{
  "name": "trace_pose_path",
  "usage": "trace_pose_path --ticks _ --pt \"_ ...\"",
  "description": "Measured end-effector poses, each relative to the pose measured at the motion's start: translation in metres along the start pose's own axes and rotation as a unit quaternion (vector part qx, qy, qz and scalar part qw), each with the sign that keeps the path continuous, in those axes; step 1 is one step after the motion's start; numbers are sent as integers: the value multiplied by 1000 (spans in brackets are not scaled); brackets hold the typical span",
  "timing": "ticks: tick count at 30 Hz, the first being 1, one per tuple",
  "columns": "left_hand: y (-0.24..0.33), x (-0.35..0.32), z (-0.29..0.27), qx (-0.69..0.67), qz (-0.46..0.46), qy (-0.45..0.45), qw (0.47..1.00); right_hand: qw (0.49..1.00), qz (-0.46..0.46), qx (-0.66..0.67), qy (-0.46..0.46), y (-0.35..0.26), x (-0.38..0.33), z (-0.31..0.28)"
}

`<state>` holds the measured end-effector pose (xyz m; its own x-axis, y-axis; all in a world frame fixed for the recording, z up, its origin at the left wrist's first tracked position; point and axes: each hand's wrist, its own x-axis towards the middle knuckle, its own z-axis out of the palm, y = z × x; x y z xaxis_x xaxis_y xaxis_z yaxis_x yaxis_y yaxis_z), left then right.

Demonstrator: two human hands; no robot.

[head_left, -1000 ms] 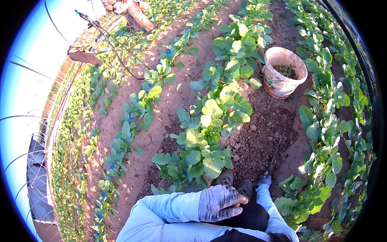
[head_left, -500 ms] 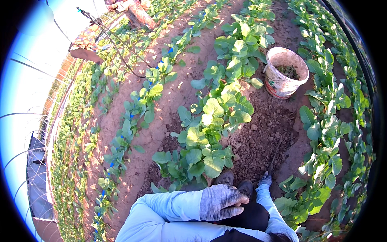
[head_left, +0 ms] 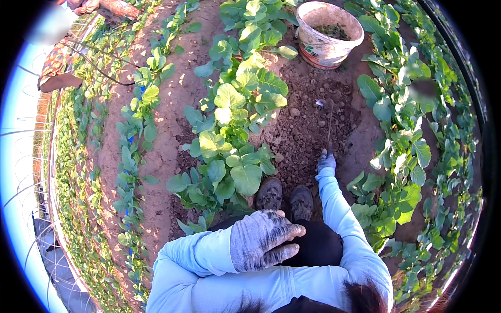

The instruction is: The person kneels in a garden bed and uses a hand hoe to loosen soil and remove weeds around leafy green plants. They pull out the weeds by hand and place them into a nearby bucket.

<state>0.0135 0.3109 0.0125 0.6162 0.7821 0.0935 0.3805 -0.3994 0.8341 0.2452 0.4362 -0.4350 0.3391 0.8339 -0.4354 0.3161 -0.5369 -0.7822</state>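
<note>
My right hand (head_left: 326, 161), in a grey glove, reaches forward to the soil with its fingers wrapped round the handle of a hand hoe (head_left: 330, 125). The hoe's thin shaft points away from me, and a small bright patch shows by its far end on loose brown soil (head_left: 297, 136). My left hand (head_left: 267, 239), gloved in grey with darker fingers, hovers over my dark-trousered knees. Its fingers are apart and slightly bent, with nothing seen in them. A row of broad-leaved green plants (head_left: 229, 141) stands just left of the dug soil.
A dirty white bucket (head_left: 326, 49) with plant scraps inside stands beyond the hoe. More leafy plants (head_left: 402, 193) grow close on the right. My dark shoes (head_left: 270, 193) are at the soil's near edge. Far left, another person's arm (head_left: 117, 7) and patterned clothing (head_left: 55, 62) show.
My view has shifted, so the bucket and plants sit higher and further left. My right arm reaches further forward with the hoe. The left hand stays over my knees.
</note>
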Motion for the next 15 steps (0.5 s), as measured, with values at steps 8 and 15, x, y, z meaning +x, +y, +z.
trace_pose_path --ticks 8,15 --pt "-4 9 -9 -40 -45 -39 997 976 -67 -205 15 -166 39 12" --pt "-11 9 -15 -64 -65 -84 992 910 -58 -389 -133 -199 33 47"
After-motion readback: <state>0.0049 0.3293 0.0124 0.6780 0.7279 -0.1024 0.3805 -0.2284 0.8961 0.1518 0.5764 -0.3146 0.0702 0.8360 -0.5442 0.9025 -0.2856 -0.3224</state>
